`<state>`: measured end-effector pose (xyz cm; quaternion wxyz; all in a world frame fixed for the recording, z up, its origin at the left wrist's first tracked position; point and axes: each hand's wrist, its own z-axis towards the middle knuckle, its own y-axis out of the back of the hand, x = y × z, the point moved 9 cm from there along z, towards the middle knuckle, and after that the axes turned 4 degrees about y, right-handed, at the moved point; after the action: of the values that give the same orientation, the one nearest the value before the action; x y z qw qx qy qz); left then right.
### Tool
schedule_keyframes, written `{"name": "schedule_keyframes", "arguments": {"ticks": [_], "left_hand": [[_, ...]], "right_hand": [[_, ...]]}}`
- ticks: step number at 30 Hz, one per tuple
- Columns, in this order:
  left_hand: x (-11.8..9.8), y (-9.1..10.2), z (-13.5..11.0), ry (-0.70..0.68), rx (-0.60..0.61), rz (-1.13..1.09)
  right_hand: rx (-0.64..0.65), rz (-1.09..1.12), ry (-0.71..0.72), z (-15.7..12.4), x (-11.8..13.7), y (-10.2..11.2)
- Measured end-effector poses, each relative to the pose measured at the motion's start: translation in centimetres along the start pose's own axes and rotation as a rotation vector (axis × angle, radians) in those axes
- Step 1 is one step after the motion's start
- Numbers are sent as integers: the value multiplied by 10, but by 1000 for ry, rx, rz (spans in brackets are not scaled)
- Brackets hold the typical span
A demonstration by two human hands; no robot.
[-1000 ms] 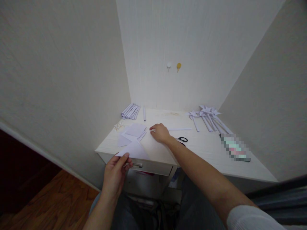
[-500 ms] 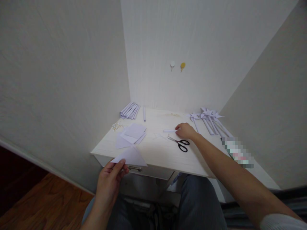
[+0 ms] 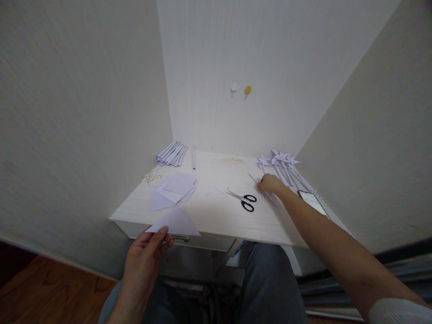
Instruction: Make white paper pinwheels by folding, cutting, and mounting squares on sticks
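Observation:
My left hand (image 3: 148, 252) is closed on a folded paper triangle (image 3: 177, 221), thumb on top, just over the desk's front edge. Further right, my right hand (image 3: 270, 183) pinches a thin, straight white strip (image 3: 254, 177); one end pokes out past the fingers, and I cannot make out its material. Scissors (image 3: 242, 199) with black handles lie partly spread to the left of that hand. Beyond the triangle rests a loose stack of white paper squares (image 3: 178, 183). Several paper pinwheels (image 3: 281, 157) on rolled sticks lie behind the right hand.
At the back left of the white desk (image 3: 209, 220) sit a bundle of rolled paper tubes (image 3: 172, 154), a single tube (image 3: 193, 158) and small pins (image 3: 151, 176). A phone (image 3: 312, 201) is near the right forearm. Walls close in the desk; two hooks (image 3: 248, 91) hang at the back.
My right hand has shifted right with the strip, away from the scissors, and the strip has turned from level to slanting. My left hand still holds the triangle. The view has swung slightly right.

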<state>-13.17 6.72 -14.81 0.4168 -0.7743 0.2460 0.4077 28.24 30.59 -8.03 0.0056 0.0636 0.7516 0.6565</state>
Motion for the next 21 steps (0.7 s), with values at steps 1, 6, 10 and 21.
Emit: {"name": "schedule_keyframes", "arguments": {"ticks": [1,6,10,21], "left_hand": [[0,0,0,0,-1,4],[1,-1,-4,2,-5,8],[3,3,-6,17,-29,2],[1,3,-5,18,-42,-20]], "right_hand": [[10,0,-8,-1,5,-5],[37,18,50,4,63,-20],[45,22,139,10,103,-15],[-43,5,361,-15,132,5]]}}
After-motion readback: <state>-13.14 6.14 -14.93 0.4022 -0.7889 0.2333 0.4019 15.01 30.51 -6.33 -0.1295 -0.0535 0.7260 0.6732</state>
